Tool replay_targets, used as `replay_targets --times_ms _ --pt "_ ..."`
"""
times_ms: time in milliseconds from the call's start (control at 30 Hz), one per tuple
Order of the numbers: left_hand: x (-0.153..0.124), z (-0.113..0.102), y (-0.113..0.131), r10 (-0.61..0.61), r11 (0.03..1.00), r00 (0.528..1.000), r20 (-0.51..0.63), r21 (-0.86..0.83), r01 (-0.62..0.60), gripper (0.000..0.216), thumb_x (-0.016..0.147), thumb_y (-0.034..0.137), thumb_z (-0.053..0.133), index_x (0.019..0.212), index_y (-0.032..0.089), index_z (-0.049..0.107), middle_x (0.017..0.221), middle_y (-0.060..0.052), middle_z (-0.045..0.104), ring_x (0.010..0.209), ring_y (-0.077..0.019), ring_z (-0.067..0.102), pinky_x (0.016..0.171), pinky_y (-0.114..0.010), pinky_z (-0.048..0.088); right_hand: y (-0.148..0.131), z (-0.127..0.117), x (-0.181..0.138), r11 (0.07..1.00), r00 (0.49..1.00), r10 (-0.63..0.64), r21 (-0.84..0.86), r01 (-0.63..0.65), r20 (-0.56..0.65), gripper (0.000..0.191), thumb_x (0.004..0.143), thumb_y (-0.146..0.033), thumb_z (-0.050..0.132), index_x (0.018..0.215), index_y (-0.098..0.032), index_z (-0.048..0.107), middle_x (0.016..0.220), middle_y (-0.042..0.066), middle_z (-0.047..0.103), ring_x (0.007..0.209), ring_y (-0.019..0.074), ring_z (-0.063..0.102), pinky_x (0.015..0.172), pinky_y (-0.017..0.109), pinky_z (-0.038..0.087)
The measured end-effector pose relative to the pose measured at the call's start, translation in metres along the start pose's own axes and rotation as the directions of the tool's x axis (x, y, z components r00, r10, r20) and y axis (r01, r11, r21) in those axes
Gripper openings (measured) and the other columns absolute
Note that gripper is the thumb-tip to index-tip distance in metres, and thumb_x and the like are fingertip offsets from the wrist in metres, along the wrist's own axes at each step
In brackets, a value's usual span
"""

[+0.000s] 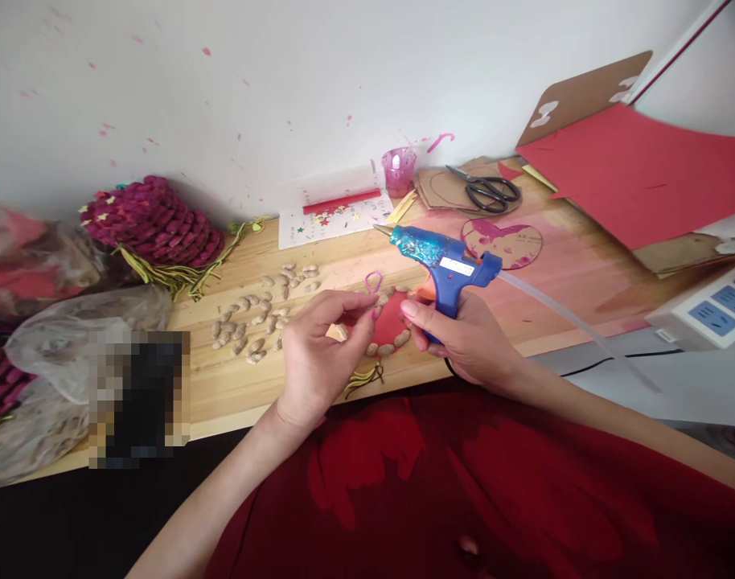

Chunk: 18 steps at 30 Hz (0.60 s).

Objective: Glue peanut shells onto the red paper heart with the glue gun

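Left hand: the left hand [316,354] pinches a small pink loop [373,283] between thumb and fingertip. The other fingers are curled in. The loop stands up just above the red heart.
Right hand: the right hand [464,338] is wrapped tight around the handle of the blue glue gun [445,261]. The tip points to 10 o'clock, away from the heart. A clear glue stick [572,322] pokes out the back toward 4 o'clock.
Red heart: the red heart [392,322] lies flat on the wooden table [319,265], between the two hands. Little shells [387,349] sit along its edge.
Done so far: shells ring the bottom and the top of the heart, as far as I can see. The hands hide part of the edge.
Left to do: the pink loop does not look stuck on yet. It looks like it belongs at the top of the heart.
Spare shells: a pile of loose shells [252,318] lies at 9 o'clock from the heart.
Far off: black scissors [491,191] rest at 1 o'clock, and a pink cup [397,169] stands at 12 o'clock by the wall.
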State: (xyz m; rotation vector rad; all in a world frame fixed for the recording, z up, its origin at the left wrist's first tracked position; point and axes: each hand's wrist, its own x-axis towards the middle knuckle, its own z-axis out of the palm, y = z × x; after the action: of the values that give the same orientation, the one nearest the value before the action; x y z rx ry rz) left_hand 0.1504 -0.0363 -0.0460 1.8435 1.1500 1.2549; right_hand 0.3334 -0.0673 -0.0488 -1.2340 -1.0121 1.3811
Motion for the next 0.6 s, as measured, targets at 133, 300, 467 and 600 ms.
replay_targets --times_ms 133,300,467,600 --pt "0.001 -0.011 -0.001 0.122 0.983 0.992 -0.038 0.143 -0.116 0.020 0.085 0.017 0.077 0.100 0.028 0.083 0.097 -0.004 0.078 0.083 -0.0184 0.069 0.083 -0.031 0.055 -0.002 -0.012 -0.005 0.999 1.000 -0.014 -0.040 0.013 -0.023 0.035 0.091 -0.051 0.071 0.075 -0.020 0.065 0.054 -0.002 0.054 0.049 0.0118 0.044 0.045 0.027 0.026" --pt "-0.002 -0.022 -0.007 0.173 0.961 0.984 -0.051 0.228 -0.157 0.025 0.082 0.017 0.079 0.101 0.032 0.082 0.100 -0.004 0.078 0.095 -0.0230 0.070 0.096 -0.037 0.053 -0.002 -0.026 -0.013 0.995 0.999 -0.035 -0.089 0.035 -0.004 0.029 0.093 -0.050 0.070 0.083 -0.023 0.066 0.060 -0.001 0.058 0.052 0.0140 0.049 0.048 0.030 0.033" --pt "-0.004 -0.025 -0.016 -0.017 0.999 0.995 -0.099 0.049 0.022 0.013 0.081 0.023 0.082 0.093 0.027 0.083 0.096 -0.005 0.077 0.091 -0.0204 0.068 0.090 -0.034 0.055 0.000 -0.028 -0.014 0.998 0.995 0.042 0.056 -0.037 -0.089 0.034 0.089 -0.057 0.071 0.093 -0.026 0.057 0.080 0.001 0.067 0.047 0.0120 0.051 0.039 0.025 0.023" --pt "0.000 -0.027 -0.019 -0.403 0.805 0.914 0.042 -0.459 0.376 0.019 0.073 0.032 0.089 0.087 0.020 0.081 0.084 -0.003 0.075 0.072 -0.0118 0.064 0.069 -0.024 0.054 -0.002 -0.027 -0.016 0.998 0.992 0.055 0.040 -0.050 -0.112 0.040 0.088 -0.065 0.068 0.089 -0.027 0.060 0.073 0.000 0.064 0.046 0.0132 0.052 0.039 0.026 0.025"
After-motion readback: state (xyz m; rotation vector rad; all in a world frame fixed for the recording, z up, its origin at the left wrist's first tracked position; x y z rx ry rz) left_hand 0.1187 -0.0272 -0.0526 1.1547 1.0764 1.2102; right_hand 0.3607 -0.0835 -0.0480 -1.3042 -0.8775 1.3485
